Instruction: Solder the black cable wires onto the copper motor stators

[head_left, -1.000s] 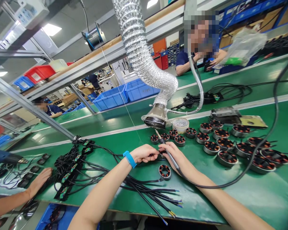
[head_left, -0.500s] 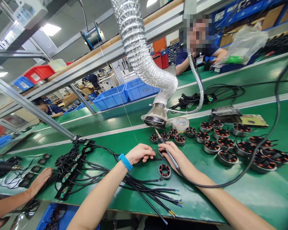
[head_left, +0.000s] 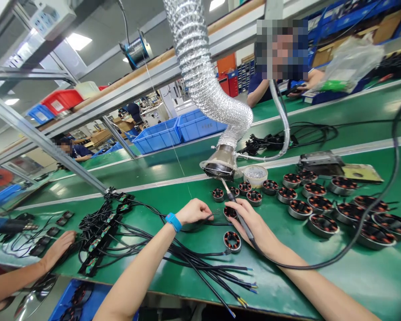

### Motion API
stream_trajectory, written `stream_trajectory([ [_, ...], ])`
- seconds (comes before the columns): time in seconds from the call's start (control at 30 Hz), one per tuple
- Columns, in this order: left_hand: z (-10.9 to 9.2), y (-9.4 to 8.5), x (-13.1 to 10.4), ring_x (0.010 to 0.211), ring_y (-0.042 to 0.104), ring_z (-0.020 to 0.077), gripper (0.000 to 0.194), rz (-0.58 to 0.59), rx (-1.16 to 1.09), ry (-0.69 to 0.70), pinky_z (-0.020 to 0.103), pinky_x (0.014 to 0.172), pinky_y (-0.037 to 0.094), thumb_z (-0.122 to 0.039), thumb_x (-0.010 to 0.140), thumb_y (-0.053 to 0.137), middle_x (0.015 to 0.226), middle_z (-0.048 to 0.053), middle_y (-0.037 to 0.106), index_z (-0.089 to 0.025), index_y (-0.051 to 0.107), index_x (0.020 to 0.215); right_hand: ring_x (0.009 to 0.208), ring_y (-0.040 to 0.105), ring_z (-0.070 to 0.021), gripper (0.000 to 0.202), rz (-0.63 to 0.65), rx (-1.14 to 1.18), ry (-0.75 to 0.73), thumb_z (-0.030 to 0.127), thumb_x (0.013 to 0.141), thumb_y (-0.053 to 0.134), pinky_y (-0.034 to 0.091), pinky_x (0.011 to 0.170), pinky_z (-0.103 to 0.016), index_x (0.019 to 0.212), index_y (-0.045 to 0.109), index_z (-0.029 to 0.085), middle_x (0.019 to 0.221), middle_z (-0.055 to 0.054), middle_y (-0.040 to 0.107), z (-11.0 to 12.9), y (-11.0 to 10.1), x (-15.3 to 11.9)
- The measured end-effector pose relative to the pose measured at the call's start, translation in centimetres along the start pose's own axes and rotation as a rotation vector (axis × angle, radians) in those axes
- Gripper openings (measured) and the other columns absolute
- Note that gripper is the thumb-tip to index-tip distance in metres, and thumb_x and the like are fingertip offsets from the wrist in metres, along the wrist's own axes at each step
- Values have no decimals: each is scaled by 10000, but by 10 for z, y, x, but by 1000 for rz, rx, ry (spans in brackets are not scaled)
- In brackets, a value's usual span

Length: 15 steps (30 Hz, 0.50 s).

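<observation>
A: Bench first. A long green table (head_left: 321,276) is seen, with a silver hose (head_left: 203,76) hung over it, its funnel mouth at about 12 o'clock from the hands. A tangle of black cables (head_left: 127,232) is spread toward 9 o'clock; rows of round motor coils (head_left: 321,205) are laid toward 2 o'clock.

B: And the hands?

A: The right hand (head_left: 254,220) is closed around a soldering iron (head_left: 239,214), held like a pen, tip up toward the funnel. The left hand (head_left: 194,210) is pinched shut on a thin wire (head_left: 214,217) that runs to a small coil (head_left: 230,212) lying between the two hands. A second coil (head_left: 232,240) rests at 6 o'clock from it, apart.

B: Handling?

A: The coil is judged stiff and dense for its size, copper on a metal core; the outer ring would be the place to grip, since the windings could be nicked. The wire is judged fine and springy, easily kinked, best pinched near its end. The iron should be taken by the handle only; its cord (head_left: 370,214) looks heavy enough to drag.

B: Anything readable?

A: No brand or label can be read. A blue wristband (head_left: 173,221) is noted, unmarked. Another person's hand (head_left: 58,249) lies flat at 9 o'clock.
</observation>
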State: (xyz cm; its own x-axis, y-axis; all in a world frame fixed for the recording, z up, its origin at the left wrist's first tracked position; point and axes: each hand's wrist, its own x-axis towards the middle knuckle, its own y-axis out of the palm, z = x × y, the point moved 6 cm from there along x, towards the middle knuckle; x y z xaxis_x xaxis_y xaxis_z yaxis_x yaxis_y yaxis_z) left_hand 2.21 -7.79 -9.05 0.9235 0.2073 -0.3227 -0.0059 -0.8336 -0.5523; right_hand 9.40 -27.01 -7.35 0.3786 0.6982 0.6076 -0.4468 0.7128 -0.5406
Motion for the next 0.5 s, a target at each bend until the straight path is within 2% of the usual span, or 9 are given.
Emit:
stream_trajectory([
  [0.1, -1, 6, 6, 598, 474, 91, 416, 86, 139, 85, 205, 556, 325, -477, 626, 835, 658, -16, 617, -125, 729, 820, 1082, 601, -226, 359, -13, -40, 14, 248, 988, 470, 533, 917, -351, 1346, 454, 266, 1250, -116, 488, -6, 1, 0],
  [0.3, -16, 9, 2, 625, 489, 99, 246, 103, 458, 260, 202, 576, 328, -376, 754, 770, 704, 1, 617, -149, 684, 715, 1087, 596, -216, 374, 21, 2, 4, 247, 983, 471, 514, 933, -348, 1354, 432, 271, 1249, -110, 474, -11, 6, -1],
  [0.5, -15, -9, -19, 565, 475, 97, 119, 25, 541, 167, 215, 553, 309, -238, 793, 656, 649, -2, 611, -155, 660, 708, 956, 609, -193, 467, 58, 31, 41, 245, 909, 568, 528, 850, -324, 1354, 432, 282, 1243, -92, 472, -2, -6, -4],
])
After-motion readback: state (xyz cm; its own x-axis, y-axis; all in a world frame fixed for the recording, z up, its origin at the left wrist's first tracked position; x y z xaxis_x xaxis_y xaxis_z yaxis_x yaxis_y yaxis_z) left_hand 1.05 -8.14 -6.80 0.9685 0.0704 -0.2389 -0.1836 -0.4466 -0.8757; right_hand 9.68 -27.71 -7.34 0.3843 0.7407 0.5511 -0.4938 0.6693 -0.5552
